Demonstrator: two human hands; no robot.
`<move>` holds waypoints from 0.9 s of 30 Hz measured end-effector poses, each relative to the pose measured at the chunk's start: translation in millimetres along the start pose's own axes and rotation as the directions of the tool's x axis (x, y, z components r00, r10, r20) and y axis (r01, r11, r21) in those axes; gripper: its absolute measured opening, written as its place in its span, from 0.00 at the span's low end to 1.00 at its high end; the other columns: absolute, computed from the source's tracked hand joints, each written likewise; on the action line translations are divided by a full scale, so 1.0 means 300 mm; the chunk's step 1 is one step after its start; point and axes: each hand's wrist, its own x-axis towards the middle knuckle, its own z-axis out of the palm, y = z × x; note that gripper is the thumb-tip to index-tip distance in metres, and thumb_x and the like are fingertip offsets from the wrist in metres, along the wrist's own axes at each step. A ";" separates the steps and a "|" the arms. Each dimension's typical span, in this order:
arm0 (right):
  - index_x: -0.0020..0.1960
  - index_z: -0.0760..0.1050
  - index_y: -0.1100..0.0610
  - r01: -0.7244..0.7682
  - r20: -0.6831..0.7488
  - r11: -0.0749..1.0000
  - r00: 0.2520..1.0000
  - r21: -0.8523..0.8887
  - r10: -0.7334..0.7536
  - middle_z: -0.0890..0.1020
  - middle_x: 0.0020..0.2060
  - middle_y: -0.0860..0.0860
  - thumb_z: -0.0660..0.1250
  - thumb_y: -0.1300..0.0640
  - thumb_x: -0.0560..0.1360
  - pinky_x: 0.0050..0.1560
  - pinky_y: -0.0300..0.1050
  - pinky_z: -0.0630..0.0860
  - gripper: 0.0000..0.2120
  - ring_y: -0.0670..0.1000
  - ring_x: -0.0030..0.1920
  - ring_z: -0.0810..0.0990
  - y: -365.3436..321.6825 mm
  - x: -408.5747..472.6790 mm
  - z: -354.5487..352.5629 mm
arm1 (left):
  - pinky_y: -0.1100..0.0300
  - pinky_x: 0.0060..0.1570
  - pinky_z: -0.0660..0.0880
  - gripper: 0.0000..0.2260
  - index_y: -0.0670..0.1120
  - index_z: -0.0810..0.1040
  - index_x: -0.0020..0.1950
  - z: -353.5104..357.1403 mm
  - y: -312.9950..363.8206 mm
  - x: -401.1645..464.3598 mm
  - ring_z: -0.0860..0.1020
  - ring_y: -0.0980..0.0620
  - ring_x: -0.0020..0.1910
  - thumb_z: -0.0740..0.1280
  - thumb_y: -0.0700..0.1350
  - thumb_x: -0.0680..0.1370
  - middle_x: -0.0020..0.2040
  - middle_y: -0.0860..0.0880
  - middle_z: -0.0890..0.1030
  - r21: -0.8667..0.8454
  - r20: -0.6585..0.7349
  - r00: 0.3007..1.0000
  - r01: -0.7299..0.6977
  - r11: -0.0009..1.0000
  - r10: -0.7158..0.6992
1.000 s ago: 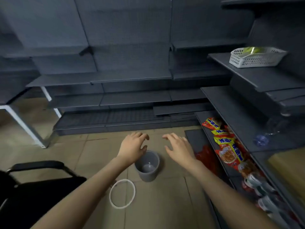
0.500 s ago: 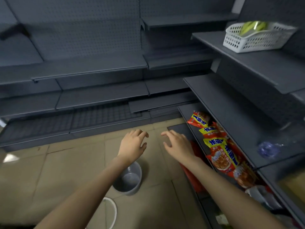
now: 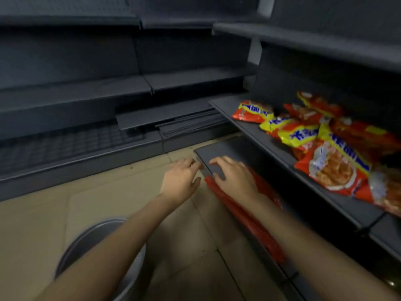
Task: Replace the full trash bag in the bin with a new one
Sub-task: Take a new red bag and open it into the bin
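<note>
A small grey bin [image 3: 82, 242] stands on the tiled floor at the lower left, partly hidden under my left forearm; it looks empty. A stack of red plastic bags [image 3: 245, 216] lies on the lowest dark shelf [image 3: 214, 148] at the right. My right hand [image 3: 234, 178] hovers over the near end of the red bags with fingers spread, holding nothing. My left hand [image 3: 180, 181] is beside it, above the floor at the shelf's corner, also open and empty.
Dark grey shop shelving lines the back wall and the right side. Several red-and-yellow snack packets [image 3: 321, 148] lie on the shelf above the red bags. Beige floor tiles [image 3: 97, 192] stretch to the left of my hands.
My view has dropped and moved closer to the right shelves. Both hands have reached forward from above the bin to the lowest shelf with the red bags. The bin now lies behind my left arm.
</note>
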 end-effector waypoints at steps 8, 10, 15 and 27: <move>0.59 0.73 0.53 -0.090 -0.059 0.995 0.994 -0.032 0.088 0.79 0.55 0.53 0.64 0.57 0.74 0.55 0.49 0.69 0.13 0.56 0.55 0.78 0.261 -0.140 0.322 | 0.53 0.50 0.72 0.15 0.47 0.73 0.59 0.403 0.037 -0.026 0.74 0.42 0.55 0.65 0.48 0.73 0.55 0.44 0.77 -0.057 -0.007 1.000 -0.018 0.998 0.017; 0.58 0.72 0.50 -0.152 0.003 0.982 0.988 -0.113 0.153 0.78 0.54 0.51 0.62 0.55 0.74 0.56 0.49 0.68 0.13 0.55 0.56 0.77 0.318 -0.166 0.354 | 0.53 0.51 0.72 0.16 0.48 0.73 0.59 0.452 0.051 -0.032 0.74 0.43 0.55 0.65 0.46 0.72 0.55 0.45 0.77 -0.075 0.001 1.000 0.009 0.997 -0.009; 0.60 0.69 0.48 -0.180 0.079 0.962 0.977 -0.208 0.200 0.76 0.57 0.49 0.63 0.50 0.74 0.60 0.48 0.68 0.15 0.52 0.59 0.74 0.458 -0.261 0.472 | 0.53 0.48 0.73 0.14 0.47 0.75 0.55 0.598 0.105 -0.047 0.75 0.42 0.52 0.67 0.45 0.70 0.50 0.45 0.78 -0.054 -0.047 0.999 0.003 0.999 -0.005; 0.61 0.69 0.50 -0.199 0.057 0.943 0.974 -0.265 0.221 0.76 0.58 0.48 0.61 0.62 0.76 0.58 0.44 0.71 0.16 0.50 0.58 0.76 0.578 -0.350 0.541 | 0.55 0.44 0.75 0.12 0.50 0.75 0.51 0.803 0.132 -0.130 0.77 0.46 0.46 0.65 0.48 0.69 0.46 0.49 0.79 0.001 -0.039 0.998 -0.058 0.998 0.058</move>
